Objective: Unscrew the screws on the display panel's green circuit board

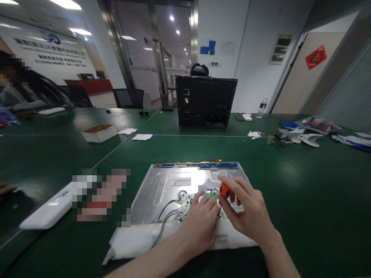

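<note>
Two bare hands meet over a flat silver metal panel (162, 193) that lies face down on the dark green table (304, 200), and everything else sits around that panel. Far to its left a long white plastic casing (46, 210) rests on the table, and behind and left of the panel stands a shallow open cardboard box (99, 133) with scraps of white paper (142, 136) near it. On the panel itself, near its front edge, a small green circuit board (185, 202) is fixed, with grey wires (165, 216) trailing from it toward the front left corner. The left hand (199, 224) lies flat on the panel, fingers pressing down beside that board. Just right of it, touching it, the right hand (246, 210) is curled tight around the orange handle of a small screwdriver (224, 190), tip pointing down at the board. Behind the panel stands a black metal chassis (205, 101). Far right of it lies a heap of white and blue plastic parts (313, 135).
</note>
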### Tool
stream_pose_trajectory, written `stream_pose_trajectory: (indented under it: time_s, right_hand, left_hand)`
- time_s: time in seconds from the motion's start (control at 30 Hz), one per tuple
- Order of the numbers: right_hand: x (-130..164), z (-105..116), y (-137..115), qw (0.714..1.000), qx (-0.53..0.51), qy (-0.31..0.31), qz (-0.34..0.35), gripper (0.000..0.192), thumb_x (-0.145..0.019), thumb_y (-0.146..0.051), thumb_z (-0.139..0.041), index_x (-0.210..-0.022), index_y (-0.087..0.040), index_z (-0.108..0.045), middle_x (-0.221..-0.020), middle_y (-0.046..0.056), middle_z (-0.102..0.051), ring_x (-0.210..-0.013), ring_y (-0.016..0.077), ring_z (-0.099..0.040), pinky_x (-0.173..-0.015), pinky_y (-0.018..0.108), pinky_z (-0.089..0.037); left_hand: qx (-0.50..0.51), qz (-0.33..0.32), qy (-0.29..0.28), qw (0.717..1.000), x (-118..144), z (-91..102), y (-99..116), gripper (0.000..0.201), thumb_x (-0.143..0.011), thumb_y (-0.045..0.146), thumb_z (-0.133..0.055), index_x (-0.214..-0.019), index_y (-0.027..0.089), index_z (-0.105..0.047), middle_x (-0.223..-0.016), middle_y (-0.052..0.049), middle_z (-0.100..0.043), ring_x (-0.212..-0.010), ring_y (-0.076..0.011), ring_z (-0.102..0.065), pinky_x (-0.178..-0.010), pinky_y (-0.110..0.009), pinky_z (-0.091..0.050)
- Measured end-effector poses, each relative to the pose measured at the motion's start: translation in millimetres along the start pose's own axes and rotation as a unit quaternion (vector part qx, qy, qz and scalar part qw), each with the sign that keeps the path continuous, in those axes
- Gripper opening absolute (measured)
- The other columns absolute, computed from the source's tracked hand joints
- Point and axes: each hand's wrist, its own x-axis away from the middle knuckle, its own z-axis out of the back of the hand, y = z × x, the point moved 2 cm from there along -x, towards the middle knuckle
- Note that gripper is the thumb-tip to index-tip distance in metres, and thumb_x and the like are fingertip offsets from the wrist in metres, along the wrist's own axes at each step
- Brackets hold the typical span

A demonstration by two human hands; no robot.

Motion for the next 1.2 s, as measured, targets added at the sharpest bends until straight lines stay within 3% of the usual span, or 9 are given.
stream_pose_trajectory:
  time_s: [0.17,0.43,0.63,0.8,1.0,1.2]
  right_hand:
    - [0.2,0.5,-0.8,1.000,-0.004,0.015,0.003,0.035,-0.086,-0.017,-0.054,-0.120,-0.018,-0.048,-0.083,0.002,-0.064,-0.064,0.0124,-0.060,-0.056,0.023,-0.046]
    - [-0.7,1.6,1.0,0.999,0.024,0.046,-0.002,0.031,-0.089,-0.024,-0.059,-0.119,-0.023,-0.058,-0.094,0.006,-0.062,-0.065,0.0119,-0.061,-0.050,0.022,-0.047]
    - [-0.4,1.4,0.8,1.000,0.004,0.026,0.011,0.044,-0.090,-0.016,-0.051,-0.134,-0.021,-0.046,-0.103,0.009,-0.063,-0.069,0.0128,-0.061,-0.054,0.024,-0.049]
    - [-0.9,1.7,0.2,1.000,-0.021,0.019,0.009,0.037,-0.088,-0.015,-0.052,-0.125,-0.018,-0.045,-0.100,0.008,-0.065,-0.069,0.0133,-0.061,-0.055,0.024,-0.048]
    - [-1.4,2.5,0.6,0.998,0.006,0.060,0.007,0.026,-0.088,-0.020,-0.060,-0.113,-0.022,-0.054,-0.098,0.007,-0.062,-0.068,0.0119,-0.060,-0.051,0.022,-0.046]
    - [-1.2,2.5,1.2,0.999,0.001,0.048,0.001,0.028,-0.089,-0.014,-0.055,-0.115,-0.022,-0.056,-0.102,0.008,-0.061,-0.066,0.0109,-0.060,-0.051,0.022,-0.047]
  left_hand:
    - [0.008,0.009,-0.007,1.000,-0.2,0.9,0.9,0.023,-0.075,0.013,-0.053,-0.097,0.018,-0.057,-0.098,-0.008,-0.066,-0.099,-0.0254,-0.059,-0.107,-0.047,-0.029]
    - [0.002,0.006,-0.008,1.000,-0.1,0.0,0.1,0.025,-0.079,0.016,-0.052,-0.103,0.020,-0.057,-0.104,-0.009,-0.065,-0.103,-0.0270,-0.057,-0.106,-0.050,-0.029]
    - [-0.002,0.006,-0.014,1.000,-0.5,0.0,-0.6,0.024,-0.081,0.017,-0.053,-0.104,0.021,-0.058,-0.104,-0.008,-0.065,-0.104,-0.0267,-0.057,-0.107,-0.049,-0.028]
    - [0.000,0.008,-0.014,1.000,0.1,0.0,-0.4,0.020,-0.080,0.017,-0.053,-0.100,0.020,-0.058,-0.101,-0.008,-0.065,-0.102,-0.0266,-0.057,-0.107,-0.050,-0.028]
    - [-0.009,0.004,-0.010,1.000,0.5,0.5,-0.5,0.022,-0.082,0.018,-0.054,-0.104,0.019,-0.058,-0.105,-0.008,-0.064,-0.103,-0.0263,-0.056,-0.107,-0.048,-0.028]
    - [-0.007,0.001,-0.015,1.000,0.2,-0.1,-1.5,0.022,-0.082,0.019,-0.054,-0.104,0.020,-0.058,-0.104,-0.008,-0.064,-0.103,-0.0261,-0.056,-0.107,-0.048,-0.027]
